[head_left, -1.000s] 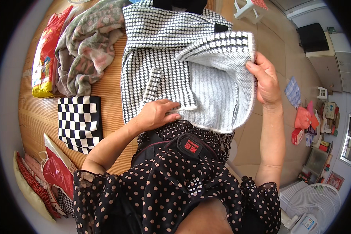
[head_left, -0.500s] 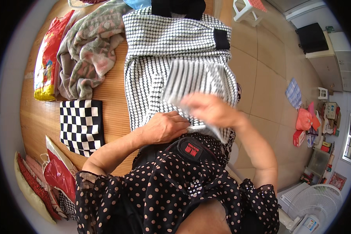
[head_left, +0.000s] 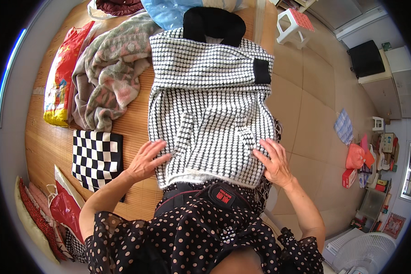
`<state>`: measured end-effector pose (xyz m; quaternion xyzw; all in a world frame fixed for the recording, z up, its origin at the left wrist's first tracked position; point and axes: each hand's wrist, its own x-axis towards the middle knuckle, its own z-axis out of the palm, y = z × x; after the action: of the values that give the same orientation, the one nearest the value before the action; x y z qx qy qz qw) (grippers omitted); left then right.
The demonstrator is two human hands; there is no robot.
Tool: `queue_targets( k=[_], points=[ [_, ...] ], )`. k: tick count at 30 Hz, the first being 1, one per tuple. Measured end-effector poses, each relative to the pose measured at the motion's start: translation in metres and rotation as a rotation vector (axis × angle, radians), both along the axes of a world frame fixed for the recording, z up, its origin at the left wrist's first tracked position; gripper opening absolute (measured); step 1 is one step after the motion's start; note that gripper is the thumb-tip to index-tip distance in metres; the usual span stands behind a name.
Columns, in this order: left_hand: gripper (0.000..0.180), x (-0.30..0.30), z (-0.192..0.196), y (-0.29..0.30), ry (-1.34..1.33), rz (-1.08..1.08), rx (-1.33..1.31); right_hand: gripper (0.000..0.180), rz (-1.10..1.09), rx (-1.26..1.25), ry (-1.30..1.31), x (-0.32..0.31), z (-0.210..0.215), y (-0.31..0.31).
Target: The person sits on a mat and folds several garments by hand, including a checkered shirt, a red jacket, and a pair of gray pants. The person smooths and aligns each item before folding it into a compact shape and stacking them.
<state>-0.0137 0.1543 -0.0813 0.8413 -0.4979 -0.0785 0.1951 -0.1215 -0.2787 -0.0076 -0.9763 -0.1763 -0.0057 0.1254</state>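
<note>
A black-and-white knitted sweater (head_left: pixel 205 137) lies spread out in front of me, its black collar (head_left: pixel 194 25) at the far end. One sleeve is folded across the upper part, and its black cuff (head_left: pixel 261 71) lies at the right edge. My left hand (head_left: pixel 146 160) rests with fingers apart on the sweater's lower left edge. On the opposite edge lies my right hand (head_left: pixel 275 164), fingers also spread. Neither hand grips the fabric. The white lower hem (head_left: pixel 205 177) reaches my lap.
A checkered folded cloth (head_left: pixel 97 157) lies left of the sweater on the wooden surface (head_left: pixel 134 114). Beyond it are a rumpled grey-pink blanket (head_left: pixel 114 75) and a red-yellow plastic package (head_left: pixel 66 77). A stool (head_left: pixel 293 27) and a fan (head_left: pixel 365 253) stand to the right.
My right hand has swept off the sweater's middle to its right edge, and the blurred flap there now lies flat. The left hand has moved left from the hem to the side edge.
</note>
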Motion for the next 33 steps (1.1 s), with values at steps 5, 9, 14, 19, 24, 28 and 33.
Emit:
queue_targets(
  k=[5,9,14,19,24,28,33],
  points=[
    [0.041,0.038,0.002,-0.016,0.472,0.218,-0.293,0.026,-0.068,0.371,0.075,0.055,0.019,-0.026],
    [0.023,0.121,0.039,-0.023,0.518,0.495,-0.574,0.012,-0.382,0.871,0.095,0.145,0.040,-0.055],
    [0.042,0.272,0.035,-0.055,0.380,0.877,-0.755,0.034,-0.690,0.985,-0.061,0.278,0.008,-0.098],
    [0.064,0.247,0.004,-0.072,0.309,0.909,-0.591,0.047,-0.982,0.983,0.158,0.291,-0.096,-0.145],
    [0.055,0.184,-0.031,-0.071,0.602,1.090,-0.631,0.060,-0.915,1.321,0.421,0.254,-0.095,-0.106],
    [0.031,0.202,-0.025,-0.076,1.083,1.114,-0.779,0.054,-0.939,1.393,0.528,0.250,-0.090,-0.107],
    [0.041,0.152,0.012,-0.044,1.158,0.995,-0.768,0.035,-0.786,1.328,0.617,0.219,-0.054,-0.109]
  ],
)
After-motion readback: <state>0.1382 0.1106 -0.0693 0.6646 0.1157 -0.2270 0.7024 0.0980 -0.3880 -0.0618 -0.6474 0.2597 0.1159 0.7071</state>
